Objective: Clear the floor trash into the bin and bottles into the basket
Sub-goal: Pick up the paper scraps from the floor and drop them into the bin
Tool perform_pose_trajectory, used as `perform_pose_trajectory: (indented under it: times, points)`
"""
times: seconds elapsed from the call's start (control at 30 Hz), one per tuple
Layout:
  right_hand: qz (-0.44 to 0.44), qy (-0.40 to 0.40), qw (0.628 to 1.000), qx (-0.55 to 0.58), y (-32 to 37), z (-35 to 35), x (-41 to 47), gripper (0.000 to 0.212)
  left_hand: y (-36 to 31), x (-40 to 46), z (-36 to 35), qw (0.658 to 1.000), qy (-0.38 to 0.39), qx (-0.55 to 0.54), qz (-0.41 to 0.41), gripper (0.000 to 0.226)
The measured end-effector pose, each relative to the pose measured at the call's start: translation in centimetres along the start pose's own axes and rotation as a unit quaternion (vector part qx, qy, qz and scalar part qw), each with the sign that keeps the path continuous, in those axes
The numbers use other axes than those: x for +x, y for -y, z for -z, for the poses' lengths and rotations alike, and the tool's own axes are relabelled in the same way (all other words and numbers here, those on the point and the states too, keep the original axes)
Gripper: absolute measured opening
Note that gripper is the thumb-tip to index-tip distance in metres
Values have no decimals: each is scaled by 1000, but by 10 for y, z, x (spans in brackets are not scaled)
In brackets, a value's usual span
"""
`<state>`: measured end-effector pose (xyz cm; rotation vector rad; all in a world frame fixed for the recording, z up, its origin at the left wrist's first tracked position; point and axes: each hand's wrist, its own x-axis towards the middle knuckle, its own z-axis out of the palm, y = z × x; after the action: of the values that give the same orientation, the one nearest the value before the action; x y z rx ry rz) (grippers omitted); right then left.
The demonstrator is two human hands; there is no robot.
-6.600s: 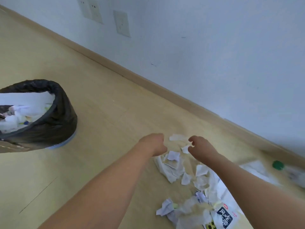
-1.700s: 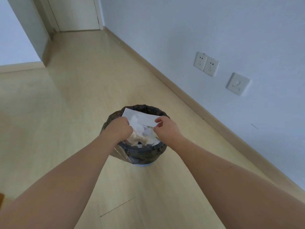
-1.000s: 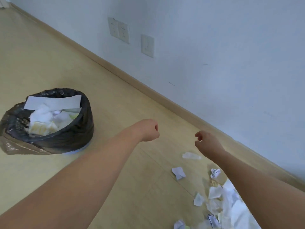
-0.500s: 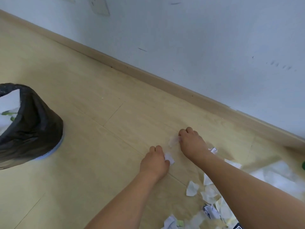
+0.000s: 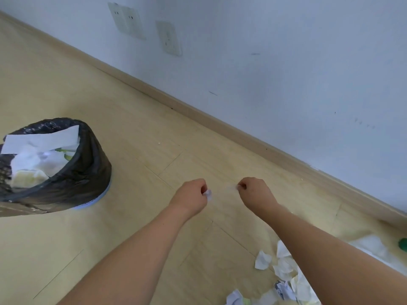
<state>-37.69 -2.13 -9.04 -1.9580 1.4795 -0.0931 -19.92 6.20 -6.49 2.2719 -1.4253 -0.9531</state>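
Note:
My left hand [image 5: 191, 195] is curled round a small white paper scrap [image 5: 208, 193] that pokes out by its fingers. My right hand [image 5: 253, 191] pinches a thin pale scrap [image 5: 233, 187] at its fingertips. Both hands are raised above the wooden floor, close together. The bin [image 5: 66, 183], lined with a black bag, stands to the left and holds white papers [image 5: 41, 139]. More torn paper scraps [image 5: 284, 269] lie on the floor at the lower right, partly hidden by my right forearm. A green bottle cap [image 5: 403, 245] shows at the right edge.
A white wall with a wooden skirting board [image 5: 220, 119] runs diagonally behind the hands. Wall sockets [image 5: 127, 20] and a switch plate [image 5: 168, 38] sit on the wall at the upper left. Bare floor lies between the bin and my hands.
Both hands have lifted from the floor with a scrap each, from where they were pressed down half a second ago. The view has swung left, bringing the bin's opening back in sight.

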Motion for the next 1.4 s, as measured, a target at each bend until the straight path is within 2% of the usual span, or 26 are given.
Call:
perform_pose_trajectory:
  times: [0.2,0.4,0.6,0.77,0.87,0.97,1.03,1.1,1.27,1.4]
  points:
    - [52,-41,996,57,101,44,-20,22,-5,-24,136,992,-113,25,-44,24]
    - [96,-40,985,135,236,45,-36,24,46,-78,261,974,-220,45,-25,26]
    - [156,-8,982,110,350,2,-40,25,128,-99,323,959,-280,38,29,17]
    - [209,25,977,41,421,-67,-32,27,199,-107,336,942,-318,42,94,18]
    - [217,32,976,-11,436,-108,-25,29,235,-102,329,948,-283,42,142,13]
    - [219,70,972,-45,440,-132,-22,17,259,-101,319,945,-265,52,183,32]
    - [220,79,972,-25,436,-135,-21,35,265,-99,316,942,-275,57,186,34]
    - [227,63,972,-12,427,-128,-19,42,259,-98,315,937,-292,58,183,34]
    - [223,28,974,-36,377,-70,-13,45,199,-82,315,941,-311,69,110,28]
    - [184,-3,981,-56,304,-9,-12,44,114,-64,288,966,-252,60,17,27]
